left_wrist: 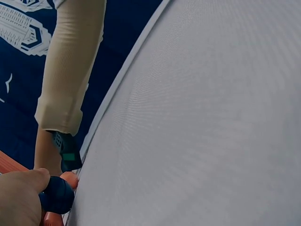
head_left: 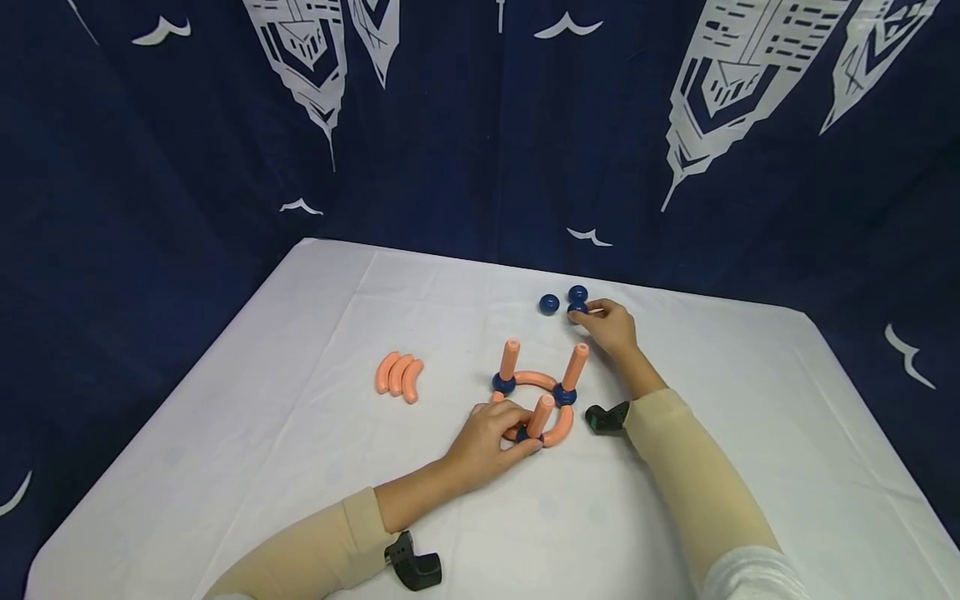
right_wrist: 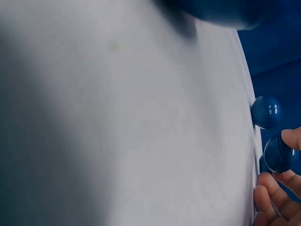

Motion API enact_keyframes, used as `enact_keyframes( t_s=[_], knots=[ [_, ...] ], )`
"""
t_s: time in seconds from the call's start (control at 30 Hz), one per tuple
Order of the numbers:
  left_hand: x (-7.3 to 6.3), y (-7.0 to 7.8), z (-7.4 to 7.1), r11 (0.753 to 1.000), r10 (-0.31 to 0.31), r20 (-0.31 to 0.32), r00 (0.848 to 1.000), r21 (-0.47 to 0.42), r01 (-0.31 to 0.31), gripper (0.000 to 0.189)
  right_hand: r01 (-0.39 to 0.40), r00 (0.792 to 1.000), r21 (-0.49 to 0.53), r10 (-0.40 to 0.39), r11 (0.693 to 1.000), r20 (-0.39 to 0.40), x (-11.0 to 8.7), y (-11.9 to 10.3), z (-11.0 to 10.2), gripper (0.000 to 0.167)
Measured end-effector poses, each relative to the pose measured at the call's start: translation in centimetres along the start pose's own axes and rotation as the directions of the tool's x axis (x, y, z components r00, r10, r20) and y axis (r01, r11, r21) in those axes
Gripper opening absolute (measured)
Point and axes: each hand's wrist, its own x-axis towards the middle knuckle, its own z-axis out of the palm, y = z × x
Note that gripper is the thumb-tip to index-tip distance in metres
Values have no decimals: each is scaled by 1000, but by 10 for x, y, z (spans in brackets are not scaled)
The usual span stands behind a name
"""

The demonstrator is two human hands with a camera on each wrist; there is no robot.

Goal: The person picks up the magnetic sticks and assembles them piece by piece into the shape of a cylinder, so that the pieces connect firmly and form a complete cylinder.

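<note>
Right of centre on the white cloth-covered table [head_left: 315, 467] lies a ring-shaped frame [head_left: 558, 427] of curved coral tubes joined by glossy dark blue balls. The ring lies flat. Three straight coral rods rise from its balls, long axes upright and free ends pointing up: a far-left rod [head_left: 508, 360], a right-hand rod [head_left: 575, 367] whose top leans a little rightward, and a near rod [head_left: 541, 415]. Another coral end shows beside the left hand [head_left: 491, 442], mostly hidden by it.

That hand pinches the near ball joint [head_left: 523, 435] between thumb and fingers, at the foot of the near rod. At the far side of the table, the right hand [head_left: 611, 327] pinches a loose dark blue ball [head_left: 577, 309] between thumb and fingertips. Just beyond it sits a second loose ball [head_left: 577, 293]; a third loose ball [head_left: 549, 304] rests just to the left.

Well left of the frame, three curved coral tubes [head_left: 396, 375] lie side by side, long axes running near to far, bowed leftward.
</note>
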Motion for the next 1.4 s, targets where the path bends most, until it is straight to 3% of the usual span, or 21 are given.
enact_keyframes(
  t_s=[0.2,0.47,0.93,1.4],
  knots=[
    [0,0,0,1000,-2,3,1000,-6,2,26,44,998,36,-45,998,35,-12,1,-9,53],
    [0,0,0,999,-13,10,1000,-34,14,23,109,993,106,-112,988,20,-31,1,-18,49],
    [0,-3,2,999,-20,14,1000,-42,21,22,101,995,235,-93,967,-43,-66,-5,-27,45],
    [0,-3,2,999,-18,15,1000,-28,18,22,240,970,256,-224,936,-91,-96,-7,-33,38]
  ],
)
